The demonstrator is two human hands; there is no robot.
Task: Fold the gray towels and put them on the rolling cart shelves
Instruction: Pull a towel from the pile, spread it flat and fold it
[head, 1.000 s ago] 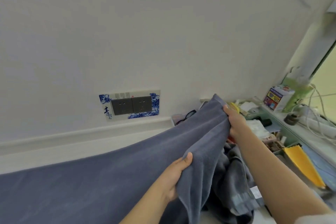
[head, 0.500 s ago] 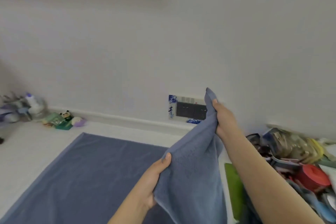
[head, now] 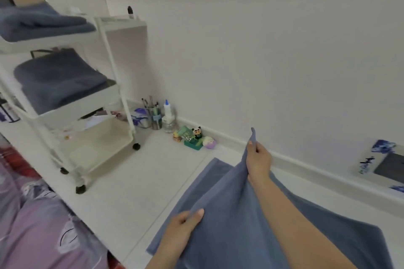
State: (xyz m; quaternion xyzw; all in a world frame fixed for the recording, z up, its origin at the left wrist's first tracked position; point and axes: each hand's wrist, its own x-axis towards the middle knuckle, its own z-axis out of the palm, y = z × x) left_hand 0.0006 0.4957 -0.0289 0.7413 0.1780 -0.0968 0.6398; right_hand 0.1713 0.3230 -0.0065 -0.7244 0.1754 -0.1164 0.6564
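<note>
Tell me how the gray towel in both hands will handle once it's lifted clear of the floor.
Probably floppy: the gray towel sags between the left hand and the right hand. Likely easy to grip, since pinched corners hold it. Its far edge lies flat, so it may drag.

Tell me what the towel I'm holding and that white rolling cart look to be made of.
The towel looks like soft matte terry cloth: it drapes and creases from both hands. The rolling cart has smooth white trays and thin posts, probably plastic or painted metal; the blur leaves that open.
</note>
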